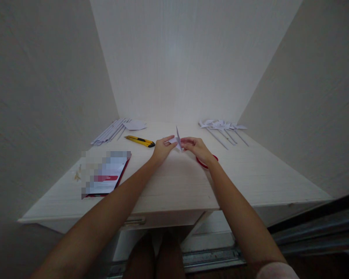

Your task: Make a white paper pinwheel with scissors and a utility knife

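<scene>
Both your hands — left hand (162,149), right hand (198,149) — pinch one folded paper piece (178,140) together, just right of the yellow cutter (140,141). Several finished pinwheels (222,130) lie further right; paper sticks (110,132) left of the cutter look unused — more to make.

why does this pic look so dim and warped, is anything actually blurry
Head view: light falls mostly on the back wall, and the near edges and floor go dark; the wide lens bends the side walls outward; a tablet is pixelated at its left part; both hands and the folded white paper between them are small and slightly soft, not badly blurred.
</scene>
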`<move>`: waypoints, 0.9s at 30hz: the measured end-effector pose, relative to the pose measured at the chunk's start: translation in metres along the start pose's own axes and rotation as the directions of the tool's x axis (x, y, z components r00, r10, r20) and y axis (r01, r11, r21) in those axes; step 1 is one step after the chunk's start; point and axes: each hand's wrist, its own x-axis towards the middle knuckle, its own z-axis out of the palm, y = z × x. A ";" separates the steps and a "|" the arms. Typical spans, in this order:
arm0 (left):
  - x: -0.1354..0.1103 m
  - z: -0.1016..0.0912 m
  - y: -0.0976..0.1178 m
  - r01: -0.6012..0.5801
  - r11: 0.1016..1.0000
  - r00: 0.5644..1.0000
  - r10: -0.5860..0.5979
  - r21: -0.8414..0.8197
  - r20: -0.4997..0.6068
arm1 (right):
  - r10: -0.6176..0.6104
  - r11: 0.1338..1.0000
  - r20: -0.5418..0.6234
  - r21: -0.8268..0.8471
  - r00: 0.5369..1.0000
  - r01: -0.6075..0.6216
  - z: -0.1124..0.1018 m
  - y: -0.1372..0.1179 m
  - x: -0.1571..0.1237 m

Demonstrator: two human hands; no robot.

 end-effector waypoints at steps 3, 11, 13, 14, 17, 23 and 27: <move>-0.001 0.000 0.003 -0.010 1.000 1.000 0.010 -0.018 -0.003 | -0.031 0.999 0.016 -0.025 0.999 0.031 0.000 -0.004 -0.001; 0.003 0.001 -0.006 -0.099 0.985 0.995 0.100 0.144 0.003 | -0.136 0.952 -0.006 -0.279 0.991 0.129 0.006 -0.004 0.000; 0.006 0.001 -0.011 -0.152 0.963 0.988 0.152 0.222 0.017 | -0.179 0.918 -0.001 -0.360 0.984 0.167 0.007 -0.001 0.001; 0.007 0.001 -0.014 -0.178 0.950 0.984 0.180 0.257 0.017 | -0.208 0.892 0.002 -0.409 0.978 0.191 0.008 0.001 0.001; 0.010 0.000 -0.019 -0.236 0.917 0.964 0.263 0.320 -0.043 | -0.280 0.787 0.013 -0.570 0.960 0.237 0.009 0.004 0.002; 0.011 -0.001 -0.020 -0.335 0.852 0.890 0.426 0.402 -0.161 | -0.293 0.648 -0.006 -0.737 0.956 0.194 0.005 0.002 -0.001; 0.012 -0.005 -0.019 -0.316 0.846 0.873 0.437 0.428 -0.218 | -0.261 0.629 -0.037 -0.765 0.965 0.141 0.002 0.003 -0.001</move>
